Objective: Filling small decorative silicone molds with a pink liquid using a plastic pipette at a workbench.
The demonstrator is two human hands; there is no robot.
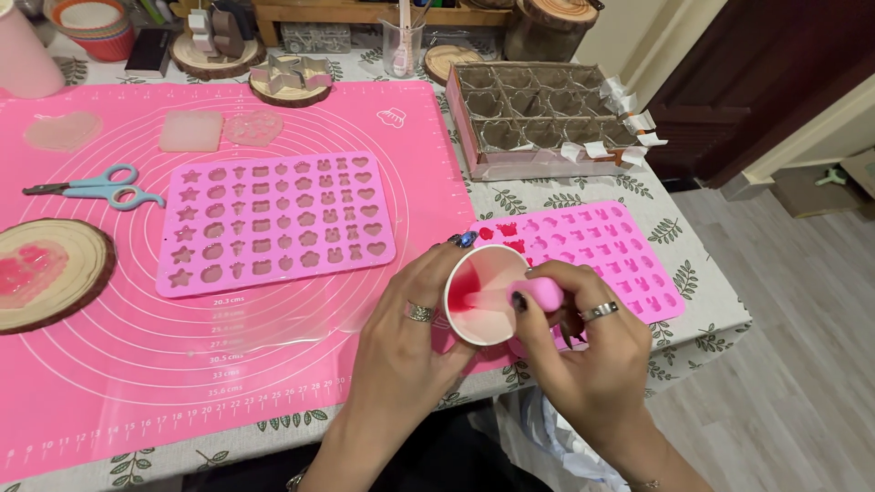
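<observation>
At lower centre the left hand (410, 342) gripped a tilted paper cup (483, 293) while the right hand (583, 351) pinched a pink dropper (538, 293) inside it (drawing red liquid, apparently), needing steady carrying to the small mold (629, 251) just beyond.

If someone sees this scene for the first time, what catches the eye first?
Probably the two hands low in the middle: the left hand holds a tilted paper cup with red liquid, and the right hand squeezes a pink dropper into it. Behind lie two pink moulds, the large mould and the small mould.
</observation>
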